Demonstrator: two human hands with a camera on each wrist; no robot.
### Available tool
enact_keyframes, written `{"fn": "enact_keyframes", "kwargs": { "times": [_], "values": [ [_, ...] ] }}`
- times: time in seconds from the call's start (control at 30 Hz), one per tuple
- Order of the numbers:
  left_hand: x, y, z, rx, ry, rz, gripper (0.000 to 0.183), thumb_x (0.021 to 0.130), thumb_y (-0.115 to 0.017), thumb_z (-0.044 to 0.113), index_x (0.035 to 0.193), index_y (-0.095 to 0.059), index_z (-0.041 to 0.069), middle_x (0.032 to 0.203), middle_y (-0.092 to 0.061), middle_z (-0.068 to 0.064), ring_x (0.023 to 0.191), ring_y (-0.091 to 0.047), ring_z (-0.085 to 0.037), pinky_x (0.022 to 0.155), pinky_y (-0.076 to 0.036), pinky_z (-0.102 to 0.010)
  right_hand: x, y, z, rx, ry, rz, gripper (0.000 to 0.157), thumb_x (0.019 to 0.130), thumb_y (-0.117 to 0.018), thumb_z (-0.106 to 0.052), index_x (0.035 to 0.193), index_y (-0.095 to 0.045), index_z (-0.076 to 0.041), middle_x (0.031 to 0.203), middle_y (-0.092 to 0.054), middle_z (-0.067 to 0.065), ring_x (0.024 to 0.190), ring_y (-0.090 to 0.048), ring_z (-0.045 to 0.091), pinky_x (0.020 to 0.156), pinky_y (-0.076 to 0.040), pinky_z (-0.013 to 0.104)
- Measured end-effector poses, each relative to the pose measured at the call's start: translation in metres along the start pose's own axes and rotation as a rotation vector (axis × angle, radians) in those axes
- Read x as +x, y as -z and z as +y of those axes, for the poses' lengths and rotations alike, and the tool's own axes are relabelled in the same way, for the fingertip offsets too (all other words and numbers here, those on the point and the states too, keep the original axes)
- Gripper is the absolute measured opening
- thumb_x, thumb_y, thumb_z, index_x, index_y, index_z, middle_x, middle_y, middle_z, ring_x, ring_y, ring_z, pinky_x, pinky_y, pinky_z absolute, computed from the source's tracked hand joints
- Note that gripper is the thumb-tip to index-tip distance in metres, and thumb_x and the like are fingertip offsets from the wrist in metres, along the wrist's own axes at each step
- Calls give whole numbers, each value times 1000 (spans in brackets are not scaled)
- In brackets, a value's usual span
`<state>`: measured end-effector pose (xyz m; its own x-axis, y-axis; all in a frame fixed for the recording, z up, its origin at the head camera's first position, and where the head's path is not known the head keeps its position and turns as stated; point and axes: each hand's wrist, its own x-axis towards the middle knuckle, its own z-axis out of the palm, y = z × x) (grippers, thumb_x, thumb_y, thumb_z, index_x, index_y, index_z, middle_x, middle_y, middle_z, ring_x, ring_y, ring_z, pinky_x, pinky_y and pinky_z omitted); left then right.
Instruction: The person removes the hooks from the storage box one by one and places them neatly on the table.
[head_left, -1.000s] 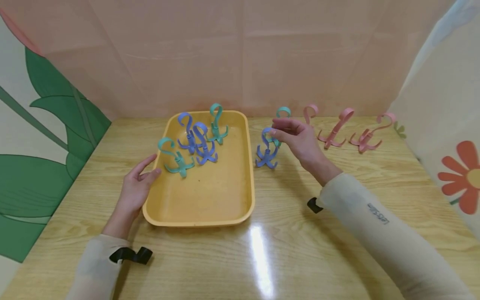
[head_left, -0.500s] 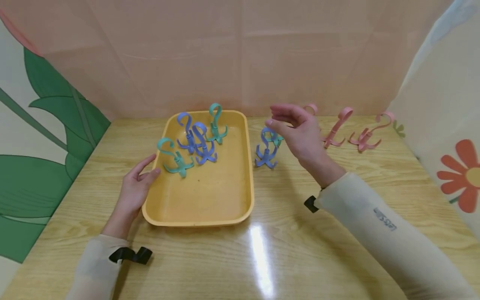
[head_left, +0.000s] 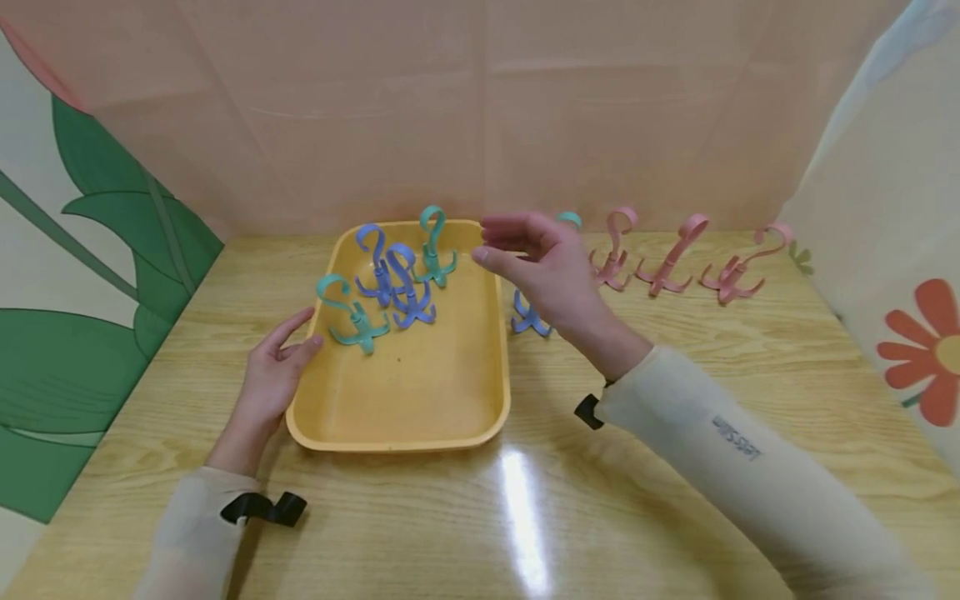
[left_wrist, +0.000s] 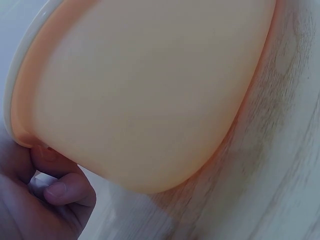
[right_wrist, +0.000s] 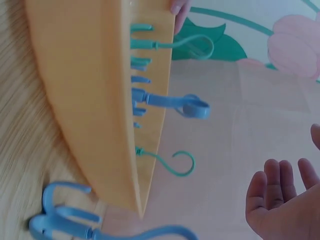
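Note:
My left hand (head_left: 273, 375) grips the left rim of a yellow plastic tray (head_left: 420, 392), thumb over the edge; in the left wrist view its fingers curl at the rim. Inside the tray stand two green octopus-shaped hanging hooks (head_left: 363, 333) and two blue hanging hooks (head_left: 414, 312), toward its left and back. My right hand (head_left: 555, 275) hovers by the tray's right rim, fingers extended and holding nothing. It partly hides a blue hanging hook (head_left: 531, 323) on the table and most of a green hanging hook (head_left: 571, 219) behind it.
Three pink hanging hooks, one of them nearest the right hand (head_left: 613, 271), stand in a row at the table's back right. A pinkish covered wall (head_left: 480, 125) rises behind the wooden table (head_left: 420, 533). Painted panels flank both sides.
My right hand has moved left from above the blue and green hooks on the table to the tray's right rim. My left hand and the tray have stayed put.

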<state>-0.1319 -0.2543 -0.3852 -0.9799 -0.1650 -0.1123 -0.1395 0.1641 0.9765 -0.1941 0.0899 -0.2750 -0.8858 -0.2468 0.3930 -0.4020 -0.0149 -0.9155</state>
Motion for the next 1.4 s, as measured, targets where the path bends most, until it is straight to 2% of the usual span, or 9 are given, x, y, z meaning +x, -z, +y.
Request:
{"fn": "enact_keyframes", "kwargs": {
  "times": [0.13,0.3,0.47,0.7,0.93,1.17,1.4],
  "values": [
    [0,0,0,-16,-2,3,59,101,-64,29,154,-42,19,106,-75,-5,87,-72,-14,69,-60,-30,3,-13,2,34,5,-26,32,88,-76,0,119,-68,3,108,-69,11,104,-65,25,89,-55,34],
    [0,0,-1,-32,2,4,58,101,-64,27,154,-43,19,102,-75,-1,86,-72,-15,68,-60,-30,6,-29,4,66,-43,-42,31,89,-77,-4,119,-69,0,110,-69,13,102,-66,24,89,-55,34],
    [0,0,-1,-32,0,-1,59,101,-64,28,155,-42,19,104,-75,-3,87,-72,-14,69,-60,-30,12,-44,8,94,-76,-32,29,90,-76,-5,119,-69,0,112,-68,18,100,-66,23,87,-55,32],
    [0,1,-1,-13,4,-4,59,102,-63,29,156,-40,20,107,-74,-5,88,-72,-15,70,-60,-31,20,-58,18,180,-117,2,32,90,-75,-3,121,-68,3,111,-68,10,101,-66,23,88,-55,31],
    [0,0,0,11,14,8,59,102,-62,29,156,-40,21,110,-73,-8,89,-72,-14,71,-60,-31,29,-71,30,261,-142,66,29,91,-74,-1,119,-69,3,112,-66,18,95,-64,21,87,-56,38],
    [1,0,1,8,6,11,58,102,-63,28,155,-41,21,103,-74,-4,88,-72,-13,69,-60,-30,36,-82,38,234,-165,111,29,88,-78,-5,116,-72,0,105,-68,7,96,-64,21,86,-56,31],
    [0,0,0,16,5,2,58,102,-62,29,156,-40,22,105,-74,-7,88,-72,-14,70,-60,-30,40,-88,49,166,-190,163,32,86,-81,-8,117,-72,-3,111,-68,5,104,-64,20,88,-55,29]
  ]
}}
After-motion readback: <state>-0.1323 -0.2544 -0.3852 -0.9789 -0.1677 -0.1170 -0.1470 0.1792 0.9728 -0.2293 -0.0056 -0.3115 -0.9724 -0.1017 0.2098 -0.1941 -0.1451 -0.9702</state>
